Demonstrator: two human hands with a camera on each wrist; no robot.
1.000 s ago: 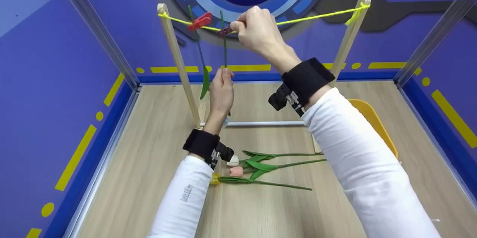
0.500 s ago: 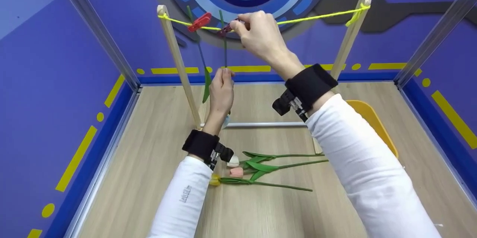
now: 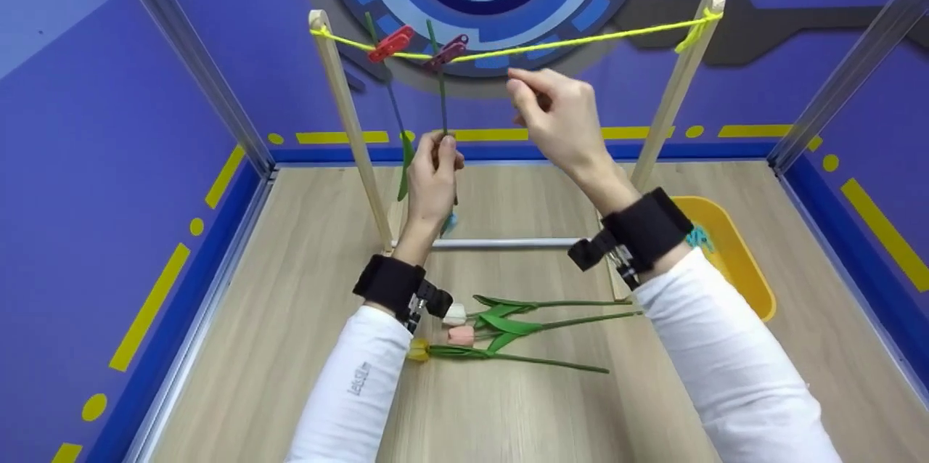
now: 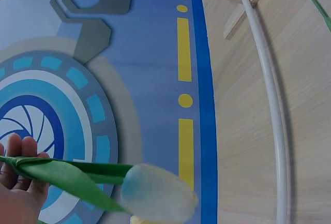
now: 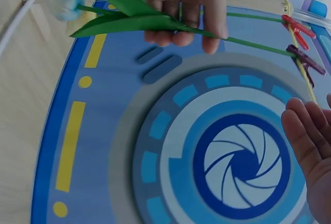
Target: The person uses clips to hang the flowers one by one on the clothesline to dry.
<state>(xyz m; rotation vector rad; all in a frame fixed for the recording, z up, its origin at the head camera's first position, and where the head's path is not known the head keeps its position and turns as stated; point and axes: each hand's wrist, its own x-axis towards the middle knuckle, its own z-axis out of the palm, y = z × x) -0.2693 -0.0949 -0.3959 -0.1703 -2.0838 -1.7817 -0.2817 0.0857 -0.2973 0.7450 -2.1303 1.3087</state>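
My left hand (image 3: 433, 176) pinches the green stem of an artificial tulip (image 3: 443, 106) hanging head down, its pale blue-white bloom (image 4: 158, 193) below the fingers. A dark purple clothespin (image 3: 448, 53) clips the upper stem to the yellow string (image 3: 580, 42). To its left, a red clothespin (image 3: 392, 44) holds another stem (image 3: 395, 106) on the same string; its flower is hidden in the head view. My right hand (image 3: 562, 118) is apart from the purple clothespin, to its lower right, with nothing between its loosely bent fingers.
Wooden posts (image 3: 675, 96) carry the string, with a grey rod (image 3: 515, 243) low between them. White (image 3: 455, 315), pink (image 3: 461, 335) and yellow (image 3: 419, 350) tulips lie on the table in front. A yellow tray (image 3: 740, 267) with blue pieces stands at right.
My right hand has let go of the purple clothespin and drawn back to the right and down. The clothespin stays on the string. My left hand remains at the stem.
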